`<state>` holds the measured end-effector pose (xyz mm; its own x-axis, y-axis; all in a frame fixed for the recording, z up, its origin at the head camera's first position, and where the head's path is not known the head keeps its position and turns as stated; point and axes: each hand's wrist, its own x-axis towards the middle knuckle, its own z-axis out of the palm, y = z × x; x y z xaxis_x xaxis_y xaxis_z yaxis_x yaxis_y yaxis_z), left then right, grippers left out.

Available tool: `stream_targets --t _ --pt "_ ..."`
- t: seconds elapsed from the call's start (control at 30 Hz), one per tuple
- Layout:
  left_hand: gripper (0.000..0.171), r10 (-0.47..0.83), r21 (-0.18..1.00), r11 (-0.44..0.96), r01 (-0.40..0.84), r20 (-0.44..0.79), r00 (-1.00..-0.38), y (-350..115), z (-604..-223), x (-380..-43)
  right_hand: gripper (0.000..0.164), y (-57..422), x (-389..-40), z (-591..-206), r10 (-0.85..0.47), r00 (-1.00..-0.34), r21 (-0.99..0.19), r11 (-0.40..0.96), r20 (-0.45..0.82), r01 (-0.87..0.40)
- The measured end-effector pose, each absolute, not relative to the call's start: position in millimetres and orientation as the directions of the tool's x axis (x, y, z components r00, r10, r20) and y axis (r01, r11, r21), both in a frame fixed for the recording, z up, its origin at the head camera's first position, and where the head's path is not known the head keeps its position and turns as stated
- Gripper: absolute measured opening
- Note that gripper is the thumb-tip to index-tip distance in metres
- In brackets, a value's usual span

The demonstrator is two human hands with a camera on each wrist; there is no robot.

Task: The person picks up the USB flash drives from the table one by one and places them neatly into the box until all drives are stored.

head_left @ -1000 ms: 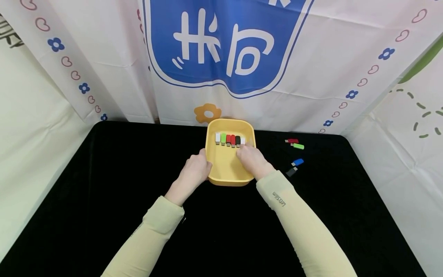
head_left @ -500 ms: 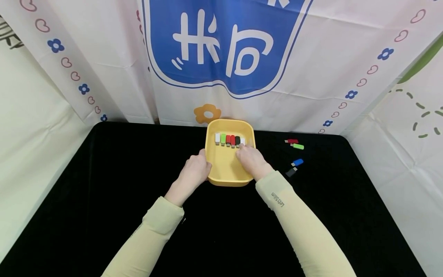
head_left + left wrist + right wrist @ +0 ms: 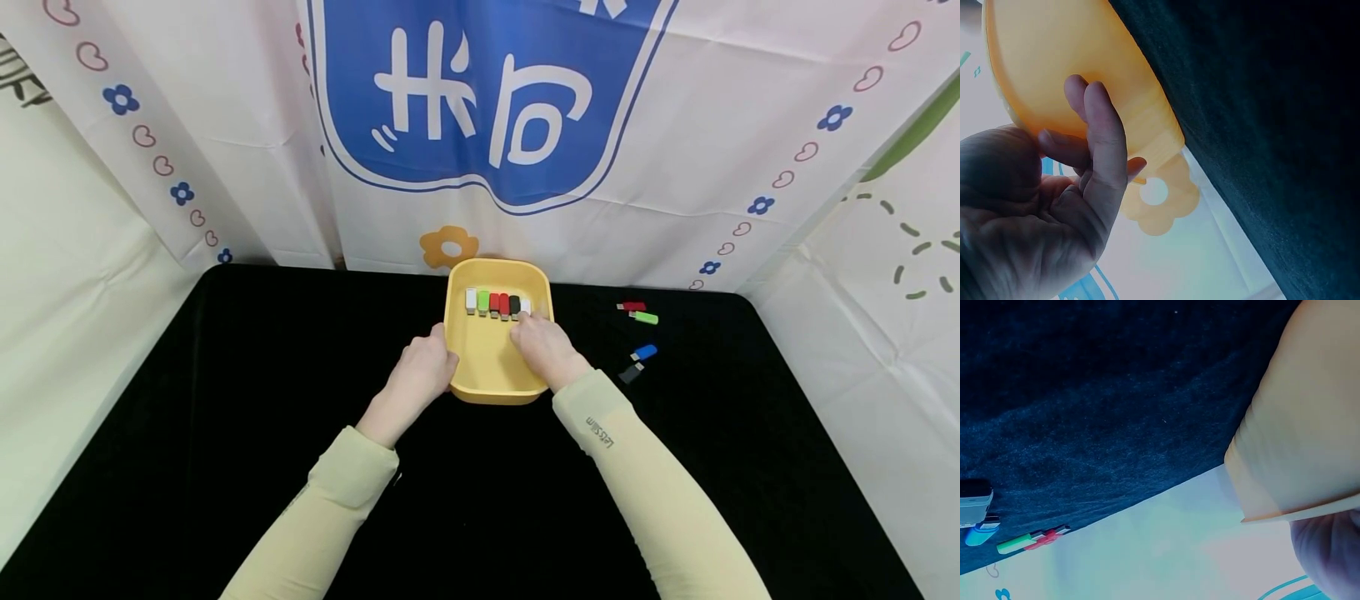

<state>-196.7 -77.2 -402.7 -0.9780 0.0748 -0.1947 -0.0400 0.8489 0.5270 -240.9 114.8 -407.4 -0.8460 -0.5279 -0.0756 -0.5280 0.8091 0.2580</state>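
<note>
A yellow plastic tray (image 3: 487, 358) sits at the back of the black table. In it stands a side-by-side row of USB flash drives: white (image 3: 470, 301), green (image 3: 483, 302), two red ones, black (image 3: 514, 304), and a white USB flash drive (image 3: 525, 306) at the right end. My left hand (image 3: 420, 371) grips the tray's left side, its fingers lying against the outer wall in the left wrist view. My right hand (image 3: 546, 346) reaches over the right rim and pinches the lower end of that last white drive; its fingertips are hidden in the right wrist view.
On the black tabletop (image 3: 247, 417) right of the tray lie a red flash drive (image 3: 632, 306), a green one (image 3: 644, 317), a blue one (image 3: 644, 352) and a black one (image 3: 632, 372). A printed curtain (image 3: 675, 150) hangs right behind the tray.
</note>
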Motion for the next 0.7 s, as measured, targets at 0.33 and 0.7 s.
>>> stream_targets --t 0.33,0.7 --pt "0.038 0.081 0.533 0.845 -0.033 -0.19 -0.979 -77.0 -402.8 -196.3 0.028 113.9 -240.9 -407.5 -0.523 -0.848 0.275 0.806 -0.086 -0.525" --pt "0.031 0.087 0.538 0.843 -0.012 -0.158 -0.984 -78.5 -404.0 -195.8 0.033 116.9 -243.1 -402.8 -0.522 -0.849 0.195 0.827 -0.086 -0.528"
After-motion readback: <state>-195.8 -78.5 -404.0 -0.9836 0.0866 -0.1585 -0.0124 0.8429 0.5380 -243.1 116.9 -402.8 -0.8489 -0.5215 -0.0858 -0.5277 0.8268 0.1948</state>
